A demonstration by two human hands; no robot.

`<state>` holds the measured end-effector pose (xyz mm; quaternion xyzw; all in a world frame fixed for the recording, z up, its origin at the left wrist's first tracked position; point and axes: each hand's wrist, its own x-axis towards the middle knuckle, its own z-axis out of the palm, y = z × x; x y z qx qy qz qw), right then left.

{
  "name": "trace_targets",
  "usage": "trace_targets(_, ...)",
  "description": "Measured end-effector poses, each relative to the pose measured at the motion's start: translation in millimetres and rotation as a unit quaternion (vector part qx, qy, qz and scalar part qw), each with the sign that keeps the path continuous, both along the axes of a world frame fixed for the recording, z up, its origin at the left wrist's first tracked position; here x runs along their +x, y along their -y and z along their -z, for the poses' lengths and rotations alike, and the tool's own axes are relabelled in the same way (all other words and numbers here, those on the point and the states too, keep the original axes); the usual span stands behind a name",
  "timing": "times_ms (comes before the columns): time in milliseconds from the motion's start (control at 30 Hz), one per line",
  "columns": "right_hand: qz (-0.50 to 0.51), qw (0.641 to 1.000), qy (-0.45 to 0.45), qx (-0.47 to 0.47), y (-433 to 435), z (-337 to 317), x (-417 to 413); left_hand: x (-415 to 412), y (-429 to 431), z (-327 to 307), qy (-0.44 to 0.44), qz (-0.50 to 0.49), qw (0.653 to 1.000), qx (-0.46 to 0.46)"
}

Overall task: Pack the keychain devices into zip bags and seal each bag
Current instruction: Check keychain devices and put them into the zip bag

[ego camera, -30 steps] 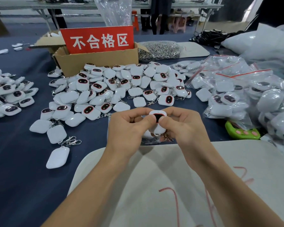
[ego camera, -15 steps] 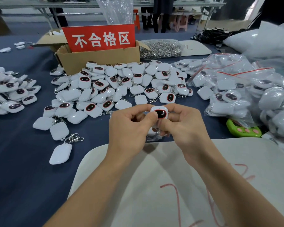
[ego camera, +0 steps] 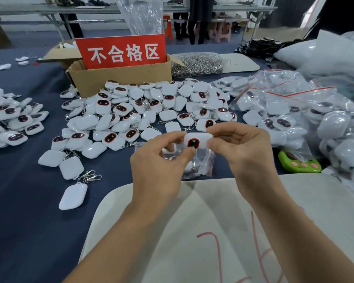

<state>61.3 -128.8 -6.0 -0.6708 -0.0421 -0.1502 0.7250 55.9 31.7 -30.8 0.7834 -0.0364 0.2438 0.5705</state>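
Note:
A white keychain device (ego camera: 197, 140) with a dark red-rimmed face is held above the table between both hands. My left hand (ego camera: 161, 160) pinches its lower left corner with thumb and forefinger. My right hand (ego camera: 243, 148) pinches its right side. Under the hands lies a clear zip bag (ego camera: 200, 162) with something white inside. A large heap of loose devices (ego camera: 143, 111) covers the blue cloth behind, and another heap (ego camera: 10, 119) lies at the left.
A cardboard box (ego camera: 119, 78) with a red sign (ego camera: 122, 52) stands at the back. Bagged devices (ego camera: 294, 111) pile up on the right. A green gadget (ego camera: 298, 164) lies near my right hand. A white board (ego camera: 213, 231) lies in front; metal clips (ego camera: 196, 65) sit behind.
Both hands have lifted the device slightly and spread apart a little, turning its dark face toward me. The view shifted a bit.

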Motion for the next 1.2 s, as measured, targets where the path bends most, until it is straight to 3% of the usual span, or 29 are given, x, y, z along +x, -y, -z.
trace_targets(233,-0.005,0.999,0.039,-0.027,-1.6,2.8,0.3,1.0,-1.9,-1.8,-0.021,0.056,0.998,-0.036)
trace_targets(400,-0.009,0.989,0.061,-0.134,-1.4,5.5,-0.6,2.8,-0.1,-4.1,-0.067,0.092,0.978,-0.177)
trace_targets(533,-0.049,0.979,0.045,-0.191,0.9,7.4,-1.2,5.9,-1.5,-4.1,-0.088,0.087,0.968,-0.217)
trace_targets(700,-0.045,0.988,0.061,-0.134,2.0,5.1,-0.5,1.4,-1.7,-5.5,-0.056,0.142,0.978,-0.14)
trace_targets(833,-0.055,0.996,0.014,-0.072,1.1,3.7,0.9,-0.2,1.9,-5.0,-0.045,0.118,0.987,-0.095)
trace_targets(967,0.03,0.986,0.057,-0.156,0.2,2.2,-2.5,-2.6,3.3,-4.8,-0.062,0.076,0.993,-0.066)
trace_targets(1100,0.014,0.94,0.113,-0.322,3.1,0.8,-9.9,-1.4,2.1,-4.9,-0.077,0.045,0.994,-0.068)
trace_targets(1200,0.028,0.93,0.122,-0.347,4.0,1.6,-9.9,-0.8,3.0,-5.9,-0.082,0.063,0.992,-0.075)
